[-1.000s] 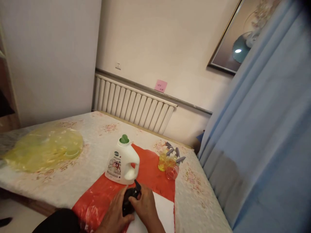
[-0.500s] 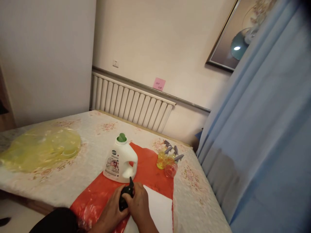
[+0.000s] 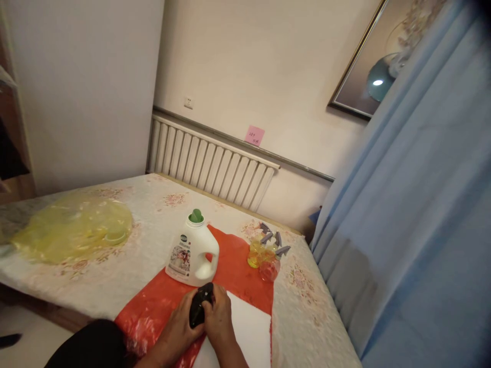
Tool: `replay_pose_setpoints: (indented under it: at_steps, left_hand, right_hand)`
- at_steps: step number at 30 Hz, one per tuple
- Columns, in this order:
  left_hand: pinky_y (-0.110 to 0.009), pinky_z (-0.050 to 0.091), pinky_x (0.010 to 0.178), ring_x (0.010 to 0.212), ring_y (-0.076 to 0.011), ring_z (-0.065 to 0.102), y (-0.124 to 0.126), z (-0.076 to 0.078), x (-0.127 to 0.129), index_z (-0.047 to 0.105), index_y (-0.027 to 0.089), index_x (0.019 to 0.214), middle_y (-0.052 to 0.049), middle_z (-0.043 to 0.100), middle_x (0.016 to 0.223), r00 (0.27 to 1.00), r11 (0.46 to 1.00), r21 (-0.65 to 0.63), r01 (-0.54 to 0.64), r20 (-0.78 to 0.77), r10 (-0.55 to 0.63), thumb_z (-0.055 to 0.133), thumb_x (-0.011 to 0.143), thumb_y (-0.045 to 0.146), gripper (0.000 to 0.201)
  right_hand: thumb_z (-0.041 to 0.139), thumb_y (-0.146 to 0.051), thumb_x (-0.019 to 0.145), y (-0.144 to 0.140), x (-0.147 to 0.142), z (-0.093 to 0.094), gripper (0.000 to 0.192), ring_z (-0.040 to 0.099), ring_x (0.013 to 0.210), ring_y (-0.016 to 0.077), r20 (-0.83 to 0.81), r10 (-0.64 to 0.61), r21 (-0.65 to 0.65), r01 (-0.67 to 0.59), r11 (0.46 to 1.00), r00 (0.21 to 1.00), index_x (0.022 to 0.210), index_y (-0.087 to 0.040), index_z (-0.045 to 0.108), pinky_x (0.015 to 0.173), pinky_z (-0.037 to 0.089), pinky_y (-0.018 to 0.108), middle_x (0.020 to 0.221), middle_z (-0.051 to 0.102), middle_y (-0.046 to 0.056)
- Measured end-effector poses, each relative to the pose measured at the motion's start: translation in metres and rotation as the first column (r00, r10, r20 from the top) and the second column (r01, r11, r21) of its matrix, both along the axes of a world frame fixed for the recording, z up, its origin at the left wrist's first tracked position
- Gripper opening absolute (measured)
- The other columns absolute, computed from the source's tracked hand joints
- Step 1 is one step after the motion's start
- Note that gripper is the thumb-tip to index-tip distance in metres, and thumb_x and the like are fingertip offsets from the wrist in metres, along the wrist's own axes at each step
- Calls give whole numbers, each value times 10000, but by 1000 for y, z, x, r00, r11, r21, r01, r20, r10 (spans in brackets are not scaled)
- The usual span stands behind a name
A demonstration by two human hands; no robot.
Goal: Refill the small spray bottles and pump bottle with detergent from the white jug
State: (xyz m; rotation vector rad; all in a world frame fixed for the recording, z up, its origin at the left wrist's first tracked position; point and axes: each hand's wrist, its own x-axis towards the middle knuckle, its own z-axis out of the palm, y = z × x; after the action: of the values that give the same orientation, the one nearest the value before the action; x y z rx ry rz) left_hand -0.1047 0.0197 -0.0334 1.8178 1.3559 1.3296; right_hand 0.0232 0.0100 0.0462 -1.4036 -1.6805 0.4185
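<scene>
Both hands are closed around a small, glossy black bottle (image 3: 199, 305) in front of me. My left hand (image 3: 182, 318) wraps its left and lower side. My right hand (image 3: 219, 316) grips the upper right, thumb pressed against its face. The fingers cover much of it, so its full shape is hidden. Just beyond stands a white jug (image 3: 194, 255) with a handle, a printed label and a green spout in its neck. White paper or board (image 3: 251, 327) lies under and right of my hands, on a red plastic sheet (image 3: 233, 255).
Several small yellow and pink spray bottles (image 3: 269, 267) with grey trigger heads stand at the sheet's right edge. A yellow plastic bag (image 3: 72, 230) lies on the left of the floral-covered table (image 3: 149, 209). Behind it are a radiator (image 3: 210, 158) and, to the right, a blue curtain (image 3: 406, 230).
The black bottle has turned in my hands; its pointed tip no longer sticks up and its rounded side shows. My view has shifted slightly. The jug and spray bottles stay in place.
</scene>
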Motion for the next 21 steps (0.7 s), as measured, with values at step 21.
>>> replay_pose_setpoints:
  at_steps: [21]
  left_hand:
    - [-515,519,1039,1205,-330,634,0,-4,-1,501,202,1339,-144,638,1318,999,999,-14,34,2,-33,718,740,281,642]
  right_hand:
    - [593,-40,607,3,-5,-9,608,677,1064,283,-122,-28,48,34,998,992,1188,-191,691,972,531,398,1096,713,84]
